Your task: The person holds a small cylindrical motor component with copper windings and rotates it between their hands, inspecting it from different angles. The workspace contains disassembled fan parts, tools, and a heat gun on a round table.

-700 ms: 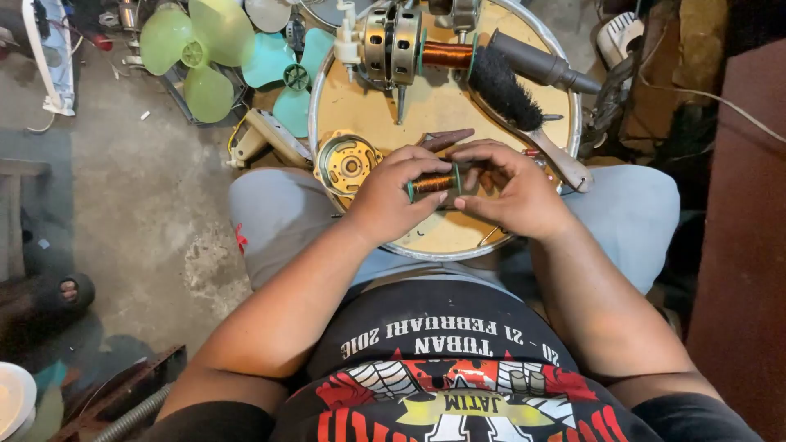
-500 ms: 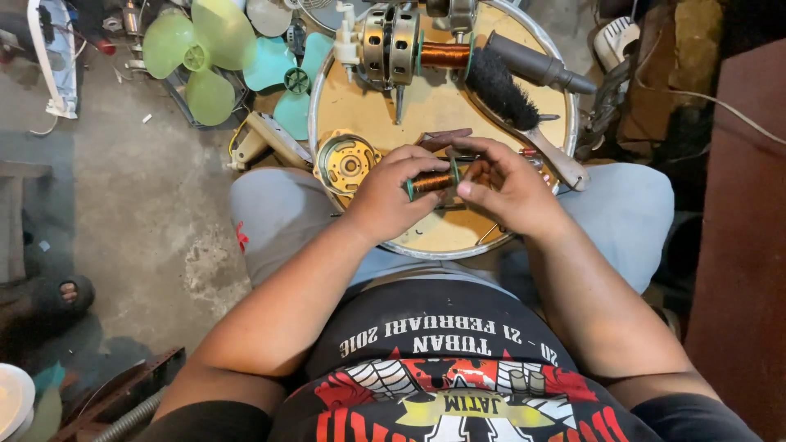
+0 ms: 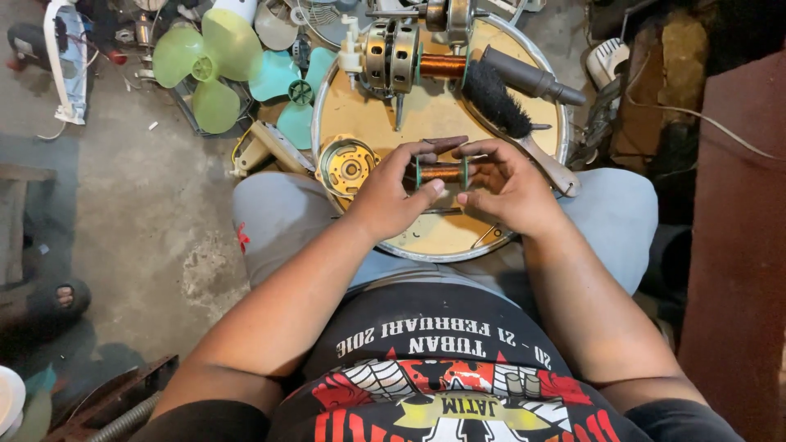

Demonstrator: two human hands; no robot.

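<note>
Head view looks straight down at a small spool of copper wire (image 3: 441, 173) with green end caps, held level between two hands above a round yellow tray (image 3: 426, 237) that rests on the person's knees. As a judgement, the main risk is that the spool slips out sideways, since it is gripped only at its ends; a loosened pinch would let it drop onto the tray or roll off toward the floor, and a fingertip dragged over the winding could snag or loosen the fine wire. The left hand (image 3: 385, 196) closes its thumb and forefinger on the near cap, fingers curled and close together, not spread. The right hand (image 3: 509, 190) pinches the far cap the same way, its other fingers arched loosely over the top. Just beyond the fingertips lie a black brush (image 3: 499, 100) and a fan motor (image 3: 391, 56) with another copper winding; beside the left knuckles sits a round yellow motor part (image 3: 346, 166).
</note>
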